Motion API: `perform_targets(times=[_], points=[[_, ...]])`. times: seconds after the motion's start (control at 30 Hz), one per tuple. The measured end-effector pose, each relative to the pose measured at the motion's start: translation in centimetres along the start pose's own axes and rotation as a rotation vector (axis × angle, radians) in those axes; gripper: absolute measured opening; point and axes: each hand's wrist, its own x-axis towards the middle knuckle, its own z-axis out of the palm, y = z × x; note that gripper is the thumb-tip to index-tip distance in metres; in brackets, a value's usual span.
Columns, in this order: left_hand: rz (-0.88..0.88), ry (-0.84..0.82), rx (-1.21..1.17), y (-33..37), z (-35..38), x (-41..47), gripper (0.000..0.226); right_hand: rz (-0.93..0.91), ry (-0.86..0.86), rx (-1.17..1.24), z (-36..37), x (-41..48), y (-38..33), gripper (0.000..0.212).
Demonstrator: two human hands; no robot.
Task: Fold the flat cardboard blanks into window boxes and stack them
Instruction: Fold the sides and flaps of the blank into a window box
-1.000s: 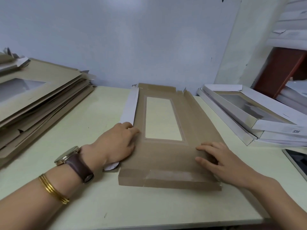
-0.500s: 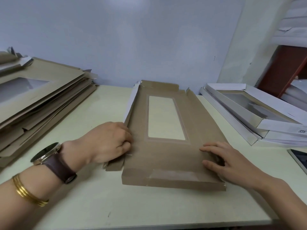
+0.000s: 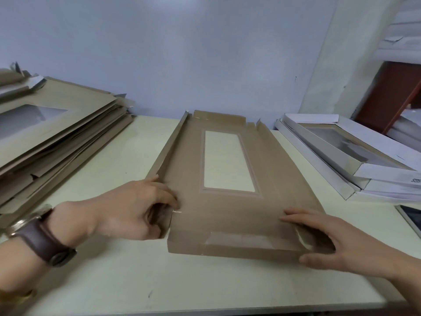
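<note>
A brown cardboard blank (image 3: 268, 179) with a long clear window lies lengthwise in the middle of the table. Its near end flap is folded up and its long left side flap (image 3: 168, 149) stands raised. My left hand (image 3: 134, 213) grips the near end of that left flap, with its fingers curled round the edge. My right hand (image 3: 330, 240) holds the near right corner, fingers laid on top and thumb against the front edge. A pile of flat brown blanks (image 3: 52, 137) sits at the left. Folded white window boxes (image 3: 355, 156) are stacked at the right.
The cream table (image 3: 182, 281) ends just in front of me. A wall stands close behind the blank. A dark flat device (image 3: 410, 215) lies at the right edge. White stacked sheets and a red-brown frame (image 3: 391, 96) fill the far right.
My left hand has lifted the blank's left side flap from flat to upright. My right hand has slid down to the near right corner, with the thumb now under the front edge.
</note>
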Motion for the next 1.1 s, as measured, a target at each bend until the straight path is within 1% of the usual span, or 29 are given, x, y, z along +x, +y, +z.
perform_targets(times=[0.07,0.13,0.2,0.23,0.3,0.37,0.43,0.47,0.53,0.57,0.6,0.67,0.7,0.73,0.8,0.93,1.03,1.1], points=[[0.005,-0.075,-0.073,-0.1,-0.4,-0.3,0.068,0.011,-0.053,-0.070,0.2,-0.1,0.0,0.085],[-0.004,-0.149,-0.075,0.1,-0.6,-0.6,0.085,0.003,-0.063,-0.162,0.6,-0.1,0.0,0.090],[-0.048,-0.208,-0.001,0.5,-0.3,-0.8,0.102,-0.023,-0.012,-0.204,1.0,0.0,0.1,0.085],[-0.058,-0.211,0.026,0.8,0.0,-0.9,0.107,-0.044,0.029,-0.219,1.2,0.0,0.2,0.081],[-0.051,-0.166,0.039,1.1,0.7,-0.9,0.108,-0.089,0.111,-0.272,1.6,0.0,0.2,0.069],[-0.039,-0.092,0.046,1.2,1.3,-0.9,0.103,-0.116,0.197,-0.323,1.9,0.0,0.0,0.052],[-0.018,-0.020,0.056,1.3,1.7,-1.0,0.094,-0.153,0.276,-0.351,2.1,0.2,0.1,0.038],[-0.015,0.010,0.054,1.2,1.9,-0.9,0.087,-0.173,0.306,-0.346,2.1,0.4,0.0,0.032],[-0.020,0.067,0.036,1.2,2.0,-0.7,0.065,-0.162,0.346,-0.327,1.9,0.6,-0.6,0.009],[-0.020,0.100,0.036,1.2,2.0,-0.4,0.052,-0.124,0.356,-0.304,1.7,0.8,-0.8,0.011],[-0.015,0.136,0.036,1.2,2.0,-0.1,0.042,-0.096,0.369,-0.259,1.7,1.0,-0.7,0.022],[-0.017,0.202,-0.001,1.4,1.7,0.3,0.036,-0.052,0.412,-0.151,1.4,1.6,-0.7,0.034],[-0.044,0.225,-0.069,1.5,1.6,0.5,0.033,-0.029,0.439,-0.119,1.3,1.9,-0.8,0.037],[-0.085,0.249,-0.148,1.5,1.5,0.6,0.028,-0.010,0.460,-0.110,1.3,2.3,-0.8,0.039],[-0.169,0.289,-0.214,1.5,1.5,1.0,0.016,0.023,0.483,-0.114,1.2,3.2,-0.7,0.042],[-0.287,0.364,-0.224,1.4,2.1,1.9,0.019,0.115,0.501,-0.123,1.5,4.8,-0.3,0.040],[-0.339,0.391,-0.202,1.7,2.4,2.6,0.027,0.176,0.501,-0.164,1.9,6.0,-0.3,0.037],[-0.336,0.414,-0.159,2.1,2.8,2.9,0.035,0.211,0.505,-0.199,2.4,6.4,-0.5,0.024]])
